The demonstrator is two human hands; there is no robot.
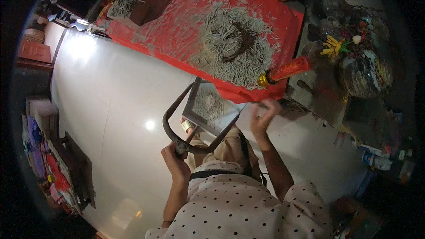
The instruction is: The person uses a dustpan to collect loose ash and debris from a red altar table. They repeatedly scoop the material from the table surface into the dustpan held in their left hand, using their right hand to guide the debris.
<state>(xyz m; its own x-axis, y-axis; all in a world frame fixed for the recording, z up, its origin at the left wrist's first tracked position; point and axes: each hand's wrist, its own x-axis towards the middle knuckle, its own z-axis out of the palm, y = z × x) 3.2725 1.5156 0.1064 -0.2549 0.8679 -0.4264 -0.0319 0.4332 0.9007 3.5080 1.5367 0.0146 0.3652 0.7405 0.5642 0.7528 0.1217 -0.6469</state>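
Note:
My left hand (176, 161) grips the dark curved handle (171, 124) of a dustpan at its lower joint. The dustpan's pan (225, 123) hangs under the front edge of a red cloth (162, 30), tilted, with grey ash and short stubs (209, 104) in it. My right hand (265, 119) is blurred beside the cloth's front corner; thumb and fingers look apart, with nothing seen between them. On the cloth, a round mass of packed incense stubs (222, 38) stands amid a wide heap of loose stubs and ash (229, 69).
A red cylinder with a gold end (289, 69) lies at the cloth's right corner. A box-like holder (142, 11) full of stubs stands at the far left. Rounded vases (363, 73) and yellow flowers (332, 44) stand at right. Glossy pale floor (126, 99) stretches left.

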